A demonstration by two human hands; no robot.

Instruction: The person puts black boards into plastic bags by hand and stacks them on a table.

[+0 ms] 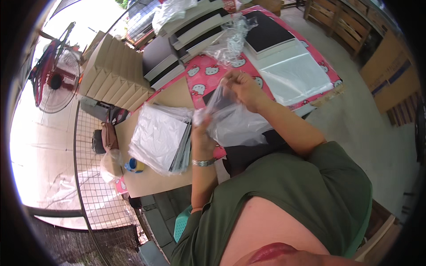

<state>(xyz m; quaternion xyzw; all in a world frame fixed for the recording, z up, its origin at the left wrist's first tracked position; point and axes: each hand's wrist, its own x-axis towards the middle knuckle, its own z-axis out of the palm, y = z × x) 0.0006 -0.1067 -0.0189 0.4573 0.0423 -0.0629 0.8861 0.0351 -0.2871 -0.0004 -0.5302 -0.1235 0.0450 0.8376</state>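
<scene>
A clear plastic bag (237, 124) is stretched between my two hands over the front of the table. My right hand (243, 90) pinches its upper edge with fingers closed. Lower and to the left, my left hand (202, 135) is closed on the bag's other side. Dark material shows beneath the bag, against my body. Just left of my left hand lies a pile of flat, plastic-wrapped packs (157, 137) on brown board (166, 186). To the right of my right hand is a stack of flat clear plastic bags (295, 73).
Beyond the bags lies a black-topped stack (268, 33) on the pink patterned table cover (208, 80). Tall brown-wrapped stacks (113, 73) and black-and-white stacks (162, 62) stand at the back left. A tape roll (135, 165) sits near the left edge, and a fan (57, 82) beyond.
</scene>
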